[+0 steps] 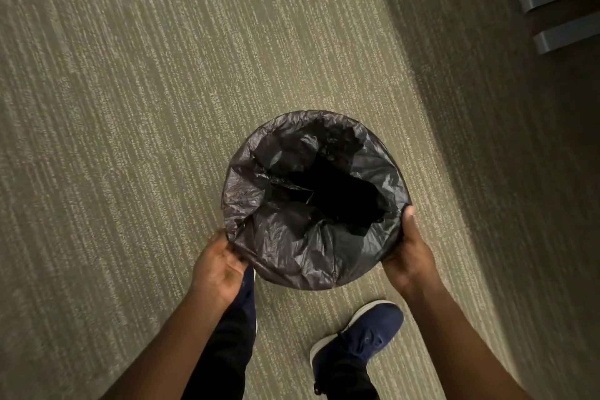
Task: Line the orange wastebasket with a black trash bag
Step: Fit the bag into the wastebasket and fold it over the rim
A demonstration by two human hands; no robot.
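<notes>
A black trash bag (292, 243) is stretched over a round wastebasket, folded down over its whole rim, so no orange shows. The bag's inside sags into a dark hollow at the centre. My left hand (219, 266) grips the bag-covered rim at the lower left, fingers curled under the edge. On the right side my right hand (410, 250) clasps the rim, with its thumb up over the edge. I look straight down on the basket, which is held between both hands above the carpet.
Beige striped carpet (146, 91) covers the floor. My blue shoe (360, 338) stands just below the basket, and a dark trouser leg (230, 334) is under my left wrist. Two grey furniture feet (565, 13) lie in shadow at the upper right.
</notes>
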